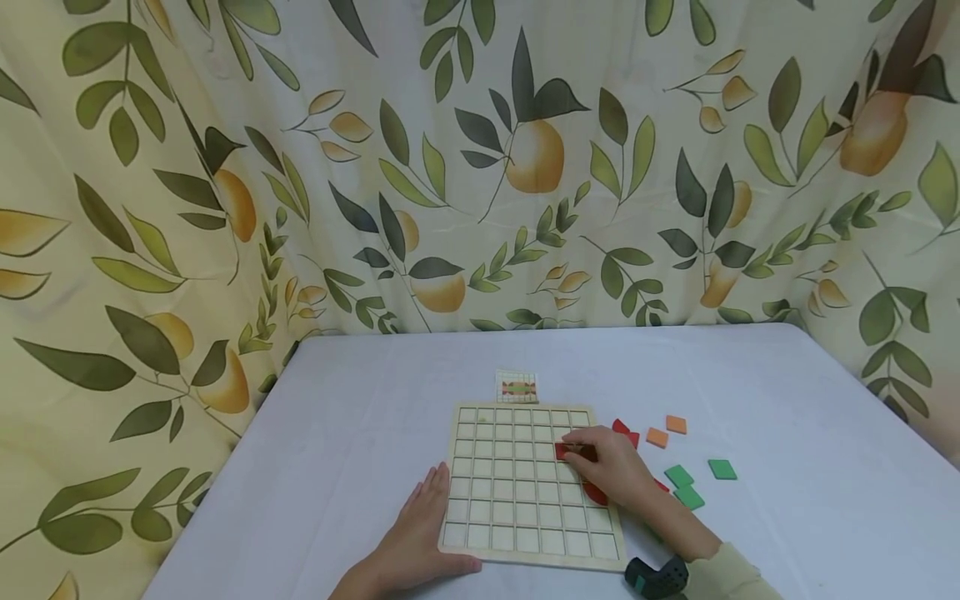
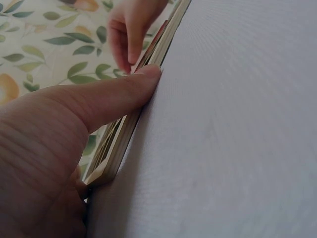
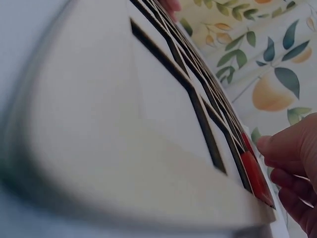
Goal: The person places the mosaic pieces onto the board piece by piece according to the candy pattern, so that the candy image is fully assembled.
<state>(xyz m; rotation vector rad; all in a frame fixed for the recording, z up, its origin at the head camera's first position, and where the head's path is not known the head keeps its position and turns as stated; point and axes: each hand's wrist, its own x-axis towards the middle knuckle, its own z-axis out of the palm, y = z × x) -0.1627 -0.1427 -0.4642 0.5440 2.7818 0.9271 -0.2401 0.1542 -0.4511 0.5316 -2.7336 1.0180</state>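
A pale wooden grid board (image 1: pixel 513 557) lies on the white-covered table. My left hand (image 1: pixel 416 529) rests at its near left corner, fingers straight along the left side and thumb (image 2: pixel 121 96) against the near edge. Over the right part of the board, my right hand (image 1: pixel 617 468) pinches at a red tile (image 1: pixel 561 451) with thumb and fingertips. Under that hand, more red shows in shadow. A rounded red piece (image 1: pixel 596 493) sits lower at the board's right side. The right wrist view shows a red tile (image 3: pixel 256 176) in the grid near the fingers.
Beyond the board lies a small pattern card (image 1: pixel 517 387). Right of the board are loose red pieces (image 1: pixel 621 427), orange squares (image 1: pixel 677 424) and green tiles (image 1: pixel 722 469). A fruit-patterned curtain (image 1: pixel 480 167) hangs behind the table. A black wrist device (image 1: pixel 656 577) sits on the right wrist.
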